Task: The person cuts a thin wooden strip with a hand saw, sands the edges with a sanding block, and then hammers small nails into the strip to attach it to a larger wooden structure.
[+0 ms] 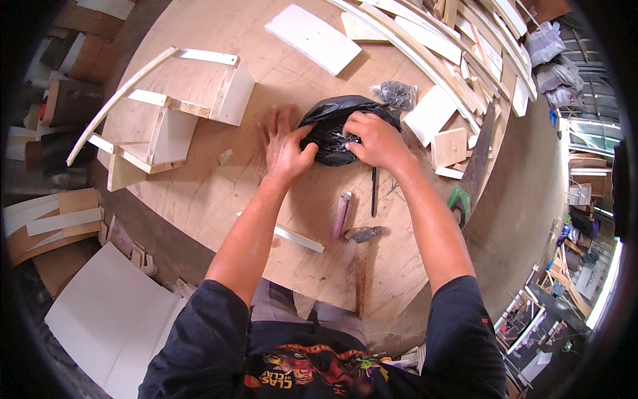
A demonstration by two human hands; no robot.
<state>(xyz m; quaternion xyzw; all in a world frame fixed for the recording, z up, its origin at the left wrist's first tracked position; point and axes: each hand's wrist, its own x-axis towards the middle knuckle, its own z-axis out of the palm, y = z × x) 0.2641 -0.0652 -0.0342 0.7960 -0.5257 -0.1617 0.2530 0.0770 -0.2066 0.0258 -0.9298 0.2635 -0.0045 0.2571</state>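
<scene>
A black plastic bag [345, 106] lies open on the plywood tabletop, with what look like small metal nails [335, 138] inside. My left hand [286, 145] rests at the bag's left edge, its fingers spread and the thumb against the rim. Reaching into the bag from the right, my right hand [376, 141] has its fingers curled together among the nails; how many it pinches is hidden. Nearer me lie a hammer [363, 234], a purplish tube-shaped thing [342, 214] and a thin black rod [374, 193].
A white-and-wood frame [179, 106] stands at the left. A handsaw with a green handle [458, 198] lies along the right edge. Beyond the bag are a clear packet of dark pieces [397, 94], a white board [312, 38] and piled wooden strips [425, 46].
</scene>
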